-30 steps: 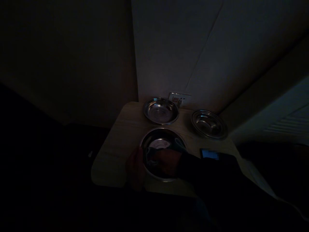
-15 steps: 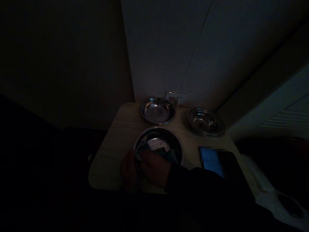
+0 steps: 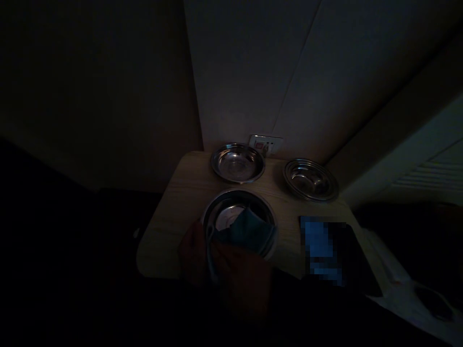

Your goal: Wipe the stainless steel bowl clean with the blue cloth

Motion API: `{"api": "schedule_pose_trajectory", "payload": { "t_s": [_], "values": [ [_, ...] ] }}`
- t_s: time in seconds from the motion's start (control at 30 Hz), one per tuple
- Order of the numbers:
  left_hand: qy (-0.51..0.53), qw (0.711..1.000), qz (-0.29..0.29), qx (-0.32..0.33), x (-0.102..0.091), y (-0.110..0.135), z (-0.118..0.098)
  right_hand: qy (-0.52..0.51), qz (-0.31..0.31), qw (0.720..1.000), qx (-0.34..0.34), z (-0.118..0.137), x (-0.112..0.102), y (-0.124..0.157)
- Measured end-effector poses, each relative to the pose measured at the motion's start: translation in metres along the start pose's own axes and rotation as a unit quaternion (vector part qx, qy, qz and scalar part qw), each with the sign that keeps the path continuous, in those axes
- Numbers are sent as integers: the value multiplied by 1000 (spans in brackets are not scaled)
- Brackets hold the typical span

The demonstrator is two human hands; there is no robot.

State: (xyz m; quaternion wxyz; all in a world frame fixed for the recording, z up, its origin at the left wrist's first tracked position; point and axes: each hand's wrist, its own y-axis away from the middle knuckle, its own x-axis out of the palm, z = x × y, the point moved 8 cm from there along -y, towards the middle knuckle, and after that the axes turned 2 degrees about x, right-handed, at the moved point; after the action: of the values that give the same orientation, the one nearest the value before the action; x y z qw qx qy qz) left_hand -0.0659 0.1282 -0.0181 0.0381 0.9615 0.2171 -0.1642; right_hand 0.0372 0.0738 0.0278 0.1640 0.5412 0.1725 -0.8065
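Note:
The scene is very dark. A steel bowl sits on the near middle of a small pale wooden table. My left hand grips the bowl's near left rim. My right hand is closed on a blue-green cloth that lies over the bowl's near inner side. A dark sleeve covers my right arm.
Two more steel bowls stand at the back: one in the middle, one to the right. A wall socket is behind them. A phone with a lit screen lies at the table's right. A white object is at the lower right.
My right hand has drawn back toward me, pulling the cloth to the bowl's near right side. The left hand has stayed at the rim.

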Motion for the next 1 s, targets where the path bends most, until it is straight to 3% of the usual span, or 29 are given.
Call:
{"api": "schedule_pose_trajectory", "payload": {
  "t_s": [0.1, 0.23, 0.4, 0.5, 0.67, 0.77, 0.9, 1.0],
  "values": [
    [3, 999, 20, -39, 4, 2, 6, 92, -81, 992, -33, -14, -16, 33],
    [-3, 999, 21, -28, 4, 6, 2, 138, -71, 982, -106, -19, -23, 58],
    [-28, 999, 6, -20, -1, 5, 2, 109, -143, 983, -36, -1, -2, 42],
    [-25, 1000, 14, -10, 0, 3, 1, 113, -120, 984, -67, 3, 4, 43],
    [-40, 999, 3, -14, 0, 3, -1, 175, -48, 969, -165, -32, -28, 75],
    [-32, 999, 1, -10, 2, 4, -2, 190, -54, 963, -186, -43, -36, 81],
    [-16, 1000, 5, -19, 3, 6, -1, 133, -108, 968, -183, -19, -14, 64],
    [-17, 999, 13, -24, 3, 5, 1, 86, -150, 975, -137, -6, -1, 47]
  ]
}}
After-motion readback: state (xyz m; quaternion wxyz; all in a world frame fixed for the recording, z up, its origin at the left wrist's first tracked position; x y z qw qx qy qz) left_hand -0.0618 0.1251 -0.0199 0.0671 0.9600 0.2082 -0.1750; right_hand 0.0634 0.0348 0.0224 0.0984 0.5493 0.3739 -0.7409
